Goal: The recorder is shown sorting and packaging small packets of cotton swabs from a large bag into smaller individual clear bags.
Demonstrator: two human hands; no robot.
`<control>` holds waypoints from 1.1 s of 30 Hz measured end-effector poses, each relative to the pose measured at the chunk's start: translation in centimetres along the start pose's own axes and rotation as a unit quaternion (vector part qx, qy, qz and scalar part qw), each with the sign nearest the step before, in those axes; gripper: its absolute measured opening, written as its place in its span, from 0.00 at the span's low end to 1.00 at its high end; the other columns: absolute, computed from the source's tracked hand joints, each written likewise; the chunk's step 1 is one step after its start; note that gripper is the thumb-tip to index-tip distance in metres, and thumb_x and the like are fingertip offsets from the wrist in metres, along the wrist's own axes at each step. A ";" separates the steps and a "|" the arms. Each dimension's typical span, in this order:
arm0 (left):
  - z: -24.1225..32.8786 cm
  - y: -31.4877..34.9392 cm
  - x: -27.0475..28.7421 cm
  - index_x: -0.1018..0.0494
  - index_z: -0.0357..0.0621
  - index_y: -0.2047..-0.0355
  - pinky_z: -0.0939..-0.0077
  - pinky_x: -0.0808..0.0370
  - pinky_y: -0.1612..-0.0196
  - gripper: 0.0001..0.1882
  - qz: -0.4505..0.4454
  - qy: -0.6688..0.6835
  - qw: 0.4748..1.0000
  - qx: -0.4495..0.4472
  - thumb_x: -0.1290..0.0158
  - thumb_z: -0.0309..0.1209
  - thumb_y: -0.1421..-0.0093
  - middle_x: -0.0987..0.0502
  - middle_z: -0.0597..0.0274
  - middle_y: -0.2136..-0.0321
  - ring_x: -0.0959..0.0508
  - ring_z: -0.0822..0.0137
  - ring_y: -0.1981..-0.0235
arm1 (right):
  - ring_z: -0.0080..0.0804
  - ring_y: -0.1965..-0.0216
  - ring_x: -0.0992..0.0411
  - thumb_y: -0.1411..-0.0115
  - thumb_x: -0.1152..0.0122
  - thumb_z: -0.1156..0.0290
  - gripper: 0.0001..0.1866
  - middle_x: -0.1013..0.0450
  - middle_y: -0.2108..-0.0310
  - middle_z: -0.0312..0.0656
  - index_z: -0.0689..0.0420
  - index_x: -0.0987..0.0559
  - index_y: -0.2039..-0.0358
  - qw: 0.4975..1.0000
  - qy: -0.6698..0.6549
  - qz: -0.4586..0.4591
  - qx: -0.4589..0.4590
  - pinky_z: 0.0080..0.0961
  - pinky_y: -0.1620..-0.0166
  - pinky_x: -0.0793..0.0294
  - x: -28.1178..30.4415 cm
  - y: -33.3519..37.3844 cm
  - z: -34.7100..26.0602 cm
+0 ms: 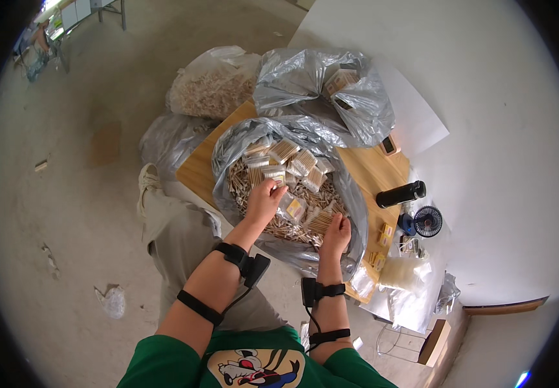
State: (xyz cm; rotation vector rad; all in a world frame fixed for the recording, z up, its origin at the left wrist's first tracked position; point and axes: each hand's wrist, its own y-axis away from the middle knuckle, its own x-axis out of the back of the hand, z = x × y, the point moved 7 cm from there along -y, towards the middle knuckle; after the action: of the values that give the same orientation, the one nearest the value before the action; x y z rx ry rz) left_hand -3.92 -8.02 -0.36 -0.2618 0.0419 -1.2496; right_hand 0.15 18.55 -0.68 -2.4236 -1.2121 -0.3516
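Note:
My left hand (266, 199) is closed in a pinch on the edge of a small clear plastic bag (293, 207) with a yellow label; the bag looks flat. Close by on the right, my right hand (337, 234) has its fingers closed around a bunch of cotton swabs (319, 220). Both hands are over an open grey plastic sack (223, 152) full of loose wooden-stick cotton swabs (282, 227). On top of the loose swabs, beyond my left hand, lie several filled packets of swabs (284, 150).
The sack rests on a wooden table (373, 169). Behind it stand another grey sack (286, 74) and a clear bag of swabs (211, 87). A black bottle (401, 194), a small fan (427, 222), yellow label stacks (377, 260) and clear bags (405, 274) lie to the right.

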 end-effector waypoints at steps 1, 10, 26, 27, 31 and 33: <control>-0.2 -0.1 0.1 0.29 0.36 0.72 0.70 0.32 0.78 0.12 0.002 -0.001 1.000 0.003 0.43 0.34 0.45 0.27 0.53 0.83 0.28 0.61 0.84 | 0.28 0.74 0.33 0.38 0.48 0.63 0.13 0.29 0.77 0.41 0.61 0.25 0.69 1.000 0.001 -0.003 -0.001 0.28 0.69 0.33 0.3 -0.2 -0.3; 5.2 0.1 1.0 0.32 0.37 0.75 0.73 0.36 0.81 0.11 -0.031 -0.038 0.994 -0.099 0.41 0.30 0.46 0.31 0.55 0.85 0.33 0.64 0.86 | 0.31 0.73 0.27 0.34 0.55 0.61 0.15 0.31 0.68 0.40 0.61 0.30 0.60 0.963 -0.112 -0.214 -0.120 0.26 0.72 0.28 -3.8 4.7 -2.7; 1.0 -0.9 3.6 0.35 0.39 0.80 0.78 0.41 0.76 0.17 0.102 0.059 0.992 0.051 0.46 0.38 0.40 0.38 0.70 0.85 0.42 0.77 0.80 | 0.23 0.77 0.29 0.44 0.41 0.76 0.15 0.29 0.74 0.38 0.62 0.32 0.58 0.941 -0.209 -0.177 -0.199 0.16 0.76 0.31 -2.1 4.5 -3.3; 0.5 -0.9 4.1 0.35 0.39 0.80 0.78 0.41 0.76 0.17 0.109 0.058 0.991 0.049 0.46 0.38 0.40 0.37 0.71 0.85 0.42 0.77 0.80 | 0.21 0.78 0.30 0.44 0.40 0.75 0.15 0.29 0.74 0.37 0.62 0.32 0.58 0.956 -0.179 -0.183 -0.145 0.15 0.78 0.33 -1.3 4.0 -4.0; 0.7 -1.0 4.4 0.35 0.39 0.81 0.80 0.42 0.78 0.18 0.101 0.026 0.993 0.049 0.47 0.38 0.40 0.37 0.72 0.85 0.43 0.78 0.80 | 0.17 0.80 0.34 0.44 0.40 0.75 0.11 0.33 0.79 0.32 0.60 0.30 0.61 0.978 -0.167 -0.032 -0.117 0.14 0.79 0.37 8.4 -0.6 0.2; 1.0 -1.0 3.3 0.35 0.41 0.81 0.82 0.44 0.79 0.18 0.098 0.053 0.992 0.052 0.47 0.38 0.39 0.38 0.73 0.86 0.44 0.80 0.81 | 0.16 0.81 0.36 0.44 0.41 0.75 0.09 0.33 0.80 0.31 0.59 0.28 0.63 0.984 -0.140 0.048 -0.094 0.13 0.80 0.39 15.8 -4.0 6.5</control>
State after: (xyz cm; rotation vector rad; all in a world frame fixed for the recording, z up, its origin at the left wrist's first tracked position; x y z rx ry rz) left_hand -3.63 -11.29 1.21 -0.0981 0.0916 -1.0663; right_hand 6.55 34.84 0.83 -2.7572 -1.2152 -0.1005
